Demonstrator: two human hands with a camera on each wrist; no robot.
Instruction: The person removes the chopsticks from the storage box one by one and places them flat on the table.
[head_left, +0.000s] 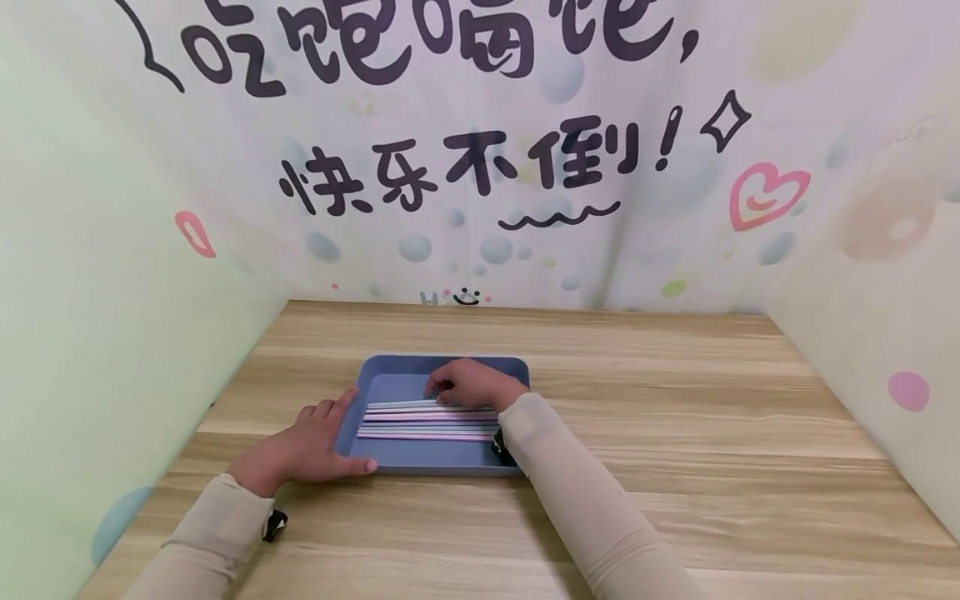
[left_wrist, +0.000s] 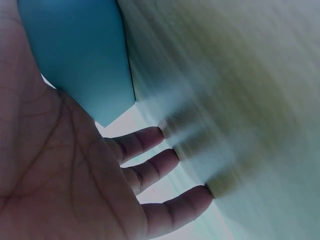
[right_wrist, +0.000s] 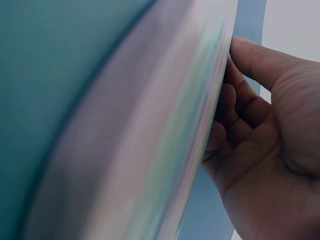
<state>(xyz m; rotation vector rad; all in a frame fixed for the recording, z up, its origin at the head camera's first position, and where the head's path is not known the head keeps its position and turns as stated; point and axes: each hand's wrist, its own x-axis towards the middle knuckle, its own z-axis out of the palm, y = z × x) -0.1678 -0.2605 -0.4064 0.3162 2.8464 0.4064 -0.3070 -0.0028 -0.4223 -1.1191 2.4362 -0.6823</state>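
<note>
A shallow blue tray lies on the table, with several long thin pastel sticks side by side in it, white, pink, lilac and bluish. My left hand rests against the tray's left end, thumb along the front rim and fingers spread by the left wall; in the left wrist view the fingertips touch the table. Over the tray my right hand has its fingers curled and pinches the farthest stick. The right wrist view shows that thumb at the edge of the blurred row. My right forearm hides the sticks' right ends.
The wood-grain table extends around the tray. A printed wall hanging with large dark characters stands behind it. Pale walls close in the left and right sides. Both wrists carry dark straps.
</note>
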